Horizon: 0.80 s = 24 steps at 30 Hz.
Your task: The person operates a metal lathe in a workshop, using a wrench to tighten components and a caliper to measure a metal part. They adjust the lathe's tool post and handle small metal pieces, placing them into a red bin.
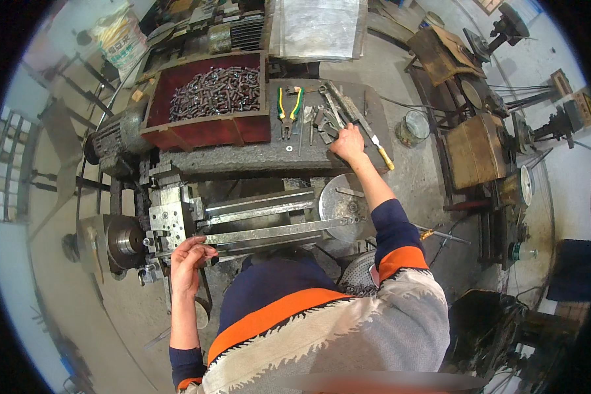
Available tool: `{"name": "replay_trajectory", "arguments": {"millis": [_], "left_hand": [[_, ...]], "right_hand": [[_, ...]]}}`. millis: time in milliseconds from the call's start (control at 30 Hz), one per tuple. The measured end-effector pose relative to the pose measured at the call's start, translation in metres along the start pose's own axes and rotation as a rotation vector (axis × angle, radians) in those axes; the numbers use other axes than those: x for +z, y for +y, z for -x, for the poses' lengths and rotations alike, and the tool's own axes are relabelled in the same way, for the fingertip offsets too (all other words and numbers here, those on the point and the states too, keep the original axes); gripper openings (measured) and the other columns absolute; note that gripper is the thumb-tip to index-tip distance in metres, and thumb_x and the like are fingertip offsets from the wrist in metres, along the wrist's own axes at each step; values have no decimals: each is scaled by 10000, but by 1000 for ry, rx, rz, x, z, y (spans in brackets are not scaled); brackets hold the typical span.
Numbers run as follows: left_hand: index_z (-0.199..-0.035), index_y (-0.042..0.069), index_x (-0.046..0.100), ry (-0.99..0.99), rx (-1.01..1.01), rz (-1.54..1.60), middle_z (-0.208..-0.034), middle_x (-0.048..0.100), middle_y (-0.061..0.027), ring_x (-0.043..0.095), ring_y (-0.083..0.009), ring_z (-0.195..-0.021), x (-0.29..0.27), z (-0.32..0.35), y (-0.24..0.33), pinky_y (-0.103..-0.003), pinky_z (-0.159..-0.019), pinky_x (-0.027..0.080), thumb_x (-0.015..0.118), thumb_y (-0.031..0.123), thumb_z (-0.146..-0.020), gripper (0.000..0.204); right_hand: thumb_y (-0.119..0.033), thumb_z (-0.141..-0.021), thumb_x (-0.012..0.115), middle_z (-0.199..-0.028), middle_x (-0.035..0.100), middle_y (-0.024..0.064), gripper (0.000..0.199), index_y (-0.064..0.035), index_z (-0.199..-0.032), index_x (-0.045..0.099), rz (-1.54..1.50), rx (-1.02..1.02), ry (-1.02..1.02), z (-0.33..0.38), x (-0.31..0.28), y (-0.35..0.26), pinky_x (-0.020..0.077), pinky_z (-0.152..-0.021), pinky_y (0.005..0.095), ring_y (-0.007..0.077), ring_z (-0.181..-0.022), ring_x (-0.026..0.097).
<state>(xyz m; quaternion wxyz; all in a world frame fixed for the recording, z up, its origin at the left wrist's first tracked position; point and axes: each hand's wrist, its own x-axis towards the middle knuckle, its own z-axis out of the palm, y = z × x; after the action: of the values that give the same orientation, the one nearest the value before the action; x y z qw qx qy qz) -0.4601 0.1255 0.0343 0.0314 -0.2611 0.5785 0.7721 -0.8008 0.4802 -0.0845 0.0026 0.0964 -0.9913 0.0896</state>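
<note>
My right hand [349, 142] reaches over the dark bench top [243, 159], its fingers bent down among small metal blocks [325, 123]. What its fingertips hold, if anything, is hidden. Just right of it lies a file with a yellow handle [385, 157]. A long wrench [333, 105] lies beyond the hand. Pliers with green and yellow grips [290, 110] rest farther left, near a small washer [289, 148]. My left hand [189, 260] is closed, fingers curled together, beside the drilled metal block [171, 218] of a machine. Whatever is between those fingers is too small to make out.
A red-sided box [207, 132] full of small dark metal parts [217, 93] stands on the bench. Long machine rails [262, 232] run between my hands towards a round metal plate [338, 205]. A glass-like jar [414, 127] and a rack with boxes [476, 151] stand to the right.
</note>
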Motion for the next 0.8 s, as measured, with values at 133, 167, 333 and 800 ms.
{"name": "replay_trajectory", "arguments": {"millis": [133, 167, 333, 800], "left_hand": [[-1097, -55, 534, -10, -4, -11, -821, 661, -135, 650, -232, -778, 3, -1, 1, -308, -755, 503, 578, 106, -785, 354], [-1097, -55, 533, -17, -3, -12, -821, 661, -135, 650, -233, -780, 4, -1, 1, -310, -757, 500, 578, 107, -785, 354], [-1094, -56, 531, -13, -11, -22, -819, 661, -135, 649, -236, -784, 7, 0, 3, -314, -759, 494, 583, 112, -785, 356], [-1080, -80, 533, -6, 27, 20, -814, 666, -160, 662, -219, -742, 7, -1, -3, -271, -696, 515, 557, 77, -818, 306]], "right_hand": [[-207, -623, 640, -1053, 535, 211, 339, 28, -866, 666, -66, -26, 17, -3, 4, 4, 462, -876, 428, 373, -1029, 513], [-205, -621, 641, -1054, 536, 210, 334, 24, -862, 667, -83, -29, 19, -3, 4, 4, 462, -874, 429, 372, -1025, 516], [-205, -615, 644, -1050, 540, 205, 334, 9, -870, 672, -90, -24, -14, -7, 4, 4, 464, -872, 428, 365, -1025, 519], [-155, -585, 631, -1059, 582, 168, 294, -31, -850, 659, -234, -237, 34, -1, 23, 0, 461, -866, 438, 368, -999, 545]]}}
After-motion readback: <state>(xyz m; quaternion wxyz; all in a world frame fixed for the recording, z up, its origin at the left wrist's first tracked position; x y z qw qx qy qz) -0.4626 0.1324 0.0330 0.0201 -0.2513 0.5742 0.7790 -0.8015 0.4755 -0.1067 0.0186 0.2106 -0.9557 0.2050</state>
